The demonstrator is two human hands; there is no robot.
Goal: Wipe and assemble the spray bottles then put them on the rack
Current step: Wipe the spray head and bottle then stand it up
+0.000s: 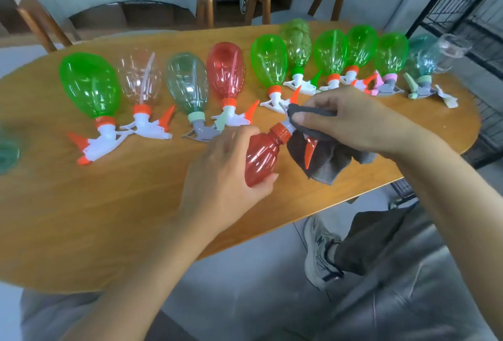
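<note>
The left hand (228,174) grips a red bottle (260,159) above the near edge of the bench (109,204); the right hand (351,120) pinches a grey cloth (326,158) around its sprayer head.

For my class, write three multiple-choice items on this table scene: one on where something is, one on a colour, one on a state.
1. Where is the wire rack?
A. at the table's far right
B. on a chair
C. under the left hand

2. What colour is the bottle that the left hand holds?
A. green
B. red
C. clear

3. What is the right hand doing?
A. resting flat on the table
B. hanging idle
C. pressing a grey cloth round the sprayer head

Answers:
1 A: its black mesh shows past the wooden table edge.
2 B: the held red bottle has an orange collar.
3 C: the grey cloth wraps the sprayer head under its fingers.
</note>
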